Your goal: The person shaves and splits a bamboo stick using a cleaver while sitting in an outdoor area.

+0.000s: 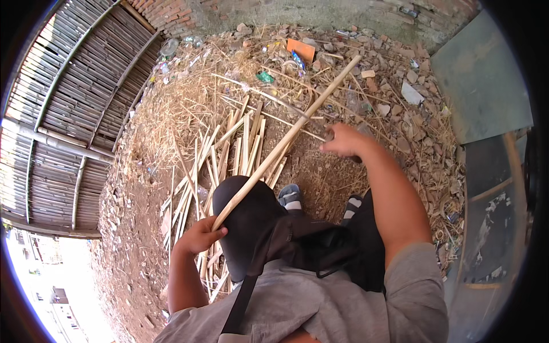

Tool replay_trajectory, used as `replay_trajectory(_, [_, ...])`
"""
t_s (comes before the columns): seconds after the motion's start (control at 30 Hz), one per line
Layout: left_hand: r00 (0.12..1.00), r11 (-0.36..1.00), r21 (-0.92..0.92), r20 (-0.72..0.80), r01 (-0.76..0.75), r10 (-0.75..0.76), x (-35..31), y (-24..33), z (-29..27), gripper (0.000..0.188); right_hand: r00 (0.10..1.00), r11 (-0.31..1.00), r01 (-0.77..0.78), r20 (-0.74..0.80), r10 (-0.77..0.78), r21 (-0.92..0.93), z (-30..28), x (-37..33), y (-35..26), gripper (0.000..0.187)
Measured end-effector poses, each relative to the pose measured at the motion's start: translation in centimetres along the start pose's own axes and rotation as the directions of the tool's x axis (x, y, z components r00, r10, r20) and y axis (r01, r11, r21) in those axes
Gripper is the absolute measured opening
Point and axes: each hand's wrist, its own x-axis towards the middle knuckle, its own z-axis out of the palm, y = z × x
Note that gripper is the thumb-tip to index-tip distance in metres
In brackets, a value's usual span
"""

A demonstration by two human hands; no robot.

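Littered dirt ground [132, 251], bamboo wall [86, 80] at left; left hand [200, 235] closed around pale pole [270, 162], right hand [345, 140] apart, grip unclear.

Wall [320, 20] along ground's [137, 268] far edge, screen [86, 74] along its left edge, sheet panel [483, 80] at far right corner. Strip pile [251, 143] on the ground left of the feet [290, 197] — rubble [412, 120] out toward the far right. Pole [274, 154] runs diagonally across left knee [246, 228] — near end at left hand [201, 235], far end above the rubble.

Wood pole [287, 142], smth w/ matt fin.
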Motion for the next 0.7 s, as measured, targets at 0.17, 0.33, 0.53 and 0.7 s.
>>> replay_trajectory(0.17, [1.000, 0.998, 0.068, -0.029, 0.013, -0.011, -0.4, -1.4, -0.2, 0.019, 0.930, 0.877, 0.362, 0.182, -0.318, -0.316, 4.3, -2.4, -4.2, 0.064])
replay_trajectory(0.33, [0.998, 0.996, 0.076, -0.047, -0.048, 0.052, -1.1, -0.3, 0.9, 0.023, 0.984, 0.974, 0.178, 0.040, -0.175, -0.141, 1.1, -0.7, 0.5, 0.071])
replay_trajectory(0.53, [0.967, 0.961, 0.258, -0.200, -0.103, 0.158, -0.9, -0.1, 1.3, 0.031, 0.962, 0.957, 0.235, -0.100, -0.254, -0.168, 3.4, -0.5, 0.3, 0.057])
replay_trajectory(0.7, [0.960, 0.961, 0.249, -0.218, -0.118, 0.174, -1.4, -1.2, 1.9, 0.032, 0.905, 0.819, 0.423, 0.136, -0.403, -0.387, 4.0, -3.9, -4.3, 0.045])
